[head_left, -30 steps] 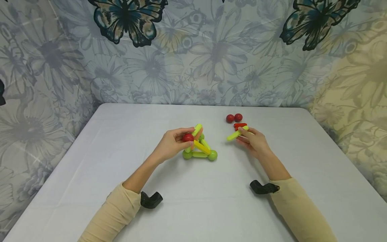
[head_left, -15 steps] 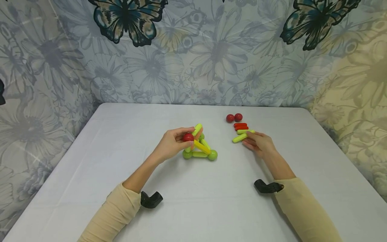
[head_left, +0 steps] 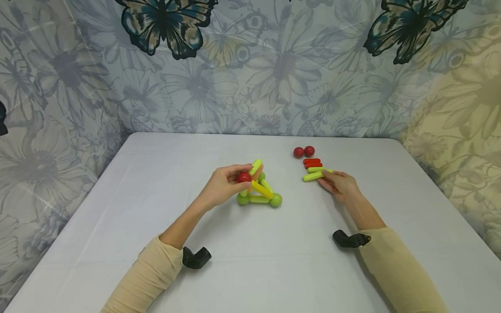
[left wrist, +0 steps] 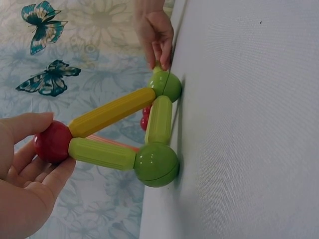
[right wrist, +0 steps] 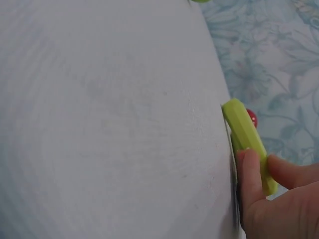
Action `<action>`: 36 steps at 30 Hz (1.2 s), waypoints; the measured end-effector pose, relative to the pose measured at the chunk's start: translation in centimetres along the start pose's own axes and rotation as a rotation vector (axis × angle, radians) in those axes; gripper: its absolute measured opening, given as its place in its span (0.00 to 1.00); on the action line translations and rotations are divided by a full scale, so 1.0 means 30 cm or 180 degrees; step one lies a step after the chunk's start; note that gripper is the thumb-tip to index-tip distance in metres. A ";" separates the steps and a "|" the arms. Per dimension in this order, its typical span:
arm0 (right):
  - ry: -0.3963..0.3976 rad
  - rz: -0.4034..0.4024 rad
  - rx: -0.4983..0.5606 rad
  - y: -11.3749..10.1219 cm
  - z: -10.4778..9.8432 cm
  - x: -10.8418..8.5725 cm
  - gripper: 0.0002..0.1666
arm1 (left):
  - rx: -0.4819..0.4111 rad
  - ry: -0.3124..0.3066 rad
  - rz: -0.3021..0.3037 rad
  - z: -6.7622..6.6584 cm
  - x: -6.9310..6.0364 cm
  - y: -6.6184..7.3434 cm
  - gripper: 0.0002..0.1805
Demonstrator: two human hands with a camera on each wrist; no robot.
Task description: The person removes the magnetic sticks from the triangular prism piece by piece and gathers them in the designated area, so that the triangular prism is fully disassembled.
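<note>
The ball-and-rod frame [head_left: 256, 186] shows four balls: one red ball [head_left: 244, 177] and three green balls [head_left: 275, 200]. Its visible rods are one yellow rod [head_left: 262, 191], one orange rod [head_left: 257, 173] and four light green rods [head_left: 259, 199]; fingers [head_left: 239, 168] cover part of the frame, so its full rod count cannot be told. Right of the frame are six loose pieces: two loose red balls [head_left: 298, 152], two loose red rods [head_left: 312, 161] and two loose light green rods [head_left: 313, 176]. Nearer than the frame are two black mounts [head_left: 197, 258] and two beige sleeves [head_left: 156, 271]. Beyond it, two large butterflies [head_left: 163, 26] show on the wall [head_left: 274, 87].
</note>
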State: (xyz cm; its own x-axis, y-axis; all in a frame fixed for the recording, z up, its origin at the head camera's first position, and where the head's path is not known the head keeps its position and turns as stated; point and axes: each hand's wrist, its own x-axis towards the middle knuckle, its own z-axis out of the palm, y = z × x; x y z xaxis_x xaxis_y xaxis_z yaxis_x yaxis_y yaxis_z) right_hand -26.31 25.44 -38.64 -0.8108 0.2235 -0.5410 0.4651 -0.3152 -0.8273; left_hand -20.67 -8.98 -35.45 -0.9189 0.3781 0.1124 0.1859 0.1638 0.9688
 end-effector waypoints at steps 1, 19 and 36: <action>0.0041 -0.0008 -0.0077 -0.001 -0.002 0.003 0.45 | -0.0008 -0.0003 0.0002 0.000 0.000 0.000 0.25; 0.0096 0.0032 -0.0310 0.000 -0.014 0.015 0.32 | -0.0034 0.0009 -0.0042 0.002 -0.001 0.001 0.25; 0.0082 0.0024 -0.0448 -0.005 -0.015 0.015 0.32 | -0.0068 0.0010 -0.0091 0.002 -0.001 0.002 0.25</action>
State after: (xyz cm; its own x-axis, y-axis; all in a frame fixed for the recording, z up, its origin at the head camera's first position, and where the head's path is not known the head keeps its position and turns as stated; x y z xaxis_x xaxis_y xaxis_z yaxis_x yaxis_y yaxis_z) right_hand -26.58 26.00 -38.82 -0.7985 0.2457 -0.5495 0.5179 -0.1847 -0.8352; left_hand -20.62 -8.92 -35.41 -0.9249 0.3706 0.0853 0.1521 0.1549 0.9761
